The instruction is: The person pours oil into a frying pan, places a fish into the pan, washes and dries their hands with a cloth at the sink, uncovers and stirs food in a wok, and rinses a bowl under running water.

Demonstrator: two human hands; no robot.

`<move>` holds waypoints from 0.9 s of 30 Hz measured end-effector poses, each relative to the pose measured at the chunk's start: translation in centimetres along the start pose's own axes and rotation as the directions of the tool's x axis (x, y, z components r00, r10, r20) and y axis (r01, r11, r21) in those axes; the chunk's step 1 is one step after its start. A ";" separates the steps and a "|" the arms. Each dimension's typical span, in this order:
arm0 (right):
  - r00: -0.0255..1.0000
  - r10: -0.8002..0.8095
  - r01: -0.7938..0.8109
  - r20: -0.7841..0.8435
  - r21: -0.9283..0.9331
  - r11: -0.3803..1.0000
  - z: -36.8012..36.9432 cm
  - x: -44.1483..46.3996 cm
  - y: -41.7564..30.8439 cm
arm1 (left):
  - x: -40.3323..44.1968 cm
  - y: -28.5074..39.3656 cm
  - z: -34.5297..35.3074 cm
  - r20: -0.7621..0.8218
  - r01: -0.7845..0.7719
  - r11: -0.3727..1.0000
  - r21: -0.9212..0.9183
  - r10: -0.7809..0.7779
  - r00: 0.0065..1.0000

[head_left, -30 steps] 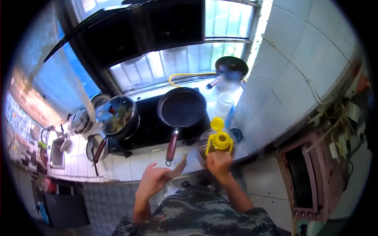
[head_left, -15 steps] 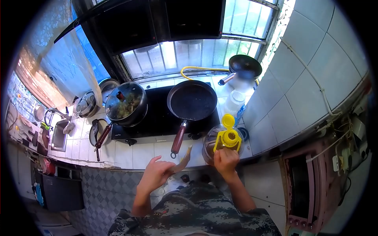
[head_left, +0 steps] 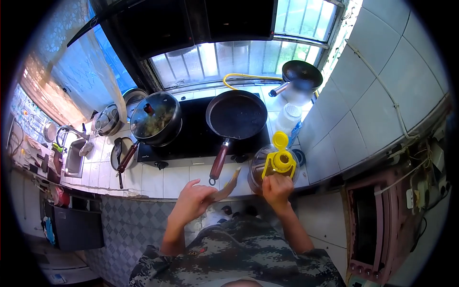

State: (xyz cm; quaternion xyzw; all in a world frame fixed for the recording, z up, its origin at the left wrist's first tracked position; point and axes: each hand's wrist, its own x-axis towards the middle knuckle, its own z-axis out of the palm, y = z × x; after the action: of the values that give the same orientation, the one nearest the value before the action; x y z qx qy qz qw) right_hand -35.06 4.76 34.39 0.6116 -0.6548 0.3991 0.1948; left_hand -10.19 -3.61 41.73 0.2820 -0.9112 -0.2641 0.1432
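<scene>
Fingers of the right hand (head_left: 278,190) wrap the yellow handle (head_left: 266,168) of a jug (head_left: 256,176), just beyond the knuckles, its cap (head_left: 280,139) flipped up and something brown inside. The left hand (head_left: 192,201) holds a curved utensil (head_left: 226,187). Farther out, a pan (head_left: 236,115) sits on the stove (head_left: 193,119), right of a glass-lidded pot (head_left: 173,133) containing food (head_left: 156,123).

Daylight from the barred window (head_left: 229,62), panes bright, near washed out; hood (head_left: 239,21) above sunk to black. Counter (head_left: 149,178) well lit, floor (head_left: 124,225) dimmer. Hazy smear beside the dark wok (head_left: 306,71). Fisheye bends wall lines and counter edge; corners black
</scene>
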 end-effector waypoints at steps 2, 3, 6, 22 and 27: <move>1.000 -0.002 0.002 -0.018 0.001 1.000 0.2 -0.2 0.1 | 0.1 0.1 0.0 -0.004 0.002 1.000 0.001 -0.002 1.000; 1.000 -0.001 0.001 -0.017 0.004 1.000 0.2 -0.2 0.1 | 0.1 0.1 -0.1 -0.010 0.000 1.000 0.001 0.000 1.000; 1.000 -0.007 0.007 -0.024 0.006 1.000 0.2 -0.2 0.2 | 0.1 -0.1 0.0 -0.010 0.012 1.000 0.002 -0.012 1.000; 0.999 -0.007 0.008 -0.050 0.013 1.000 0.4 -0.2 0.3 | 1.3 -0.8 -1.2 -0.012 -0.025 0.989 -0.143 0.024 1.000; 0.999 0.033 -0.033 0.001 0.037 0.999 -0.5 0.5 -0.2 | 1.7 -0.7 -1.7 -0.095 -0.059 0.954 -0.295 0.032 0.995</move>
State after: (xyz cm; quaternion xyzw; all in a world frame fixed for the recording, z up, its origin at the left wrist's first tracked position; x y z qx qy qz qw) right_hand -35.09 4.82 35.06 0.6044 -0.6573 0.4141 0.1765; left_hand -10.55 -5.74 42.90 0.2478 -0.8601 -0.3819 0.2303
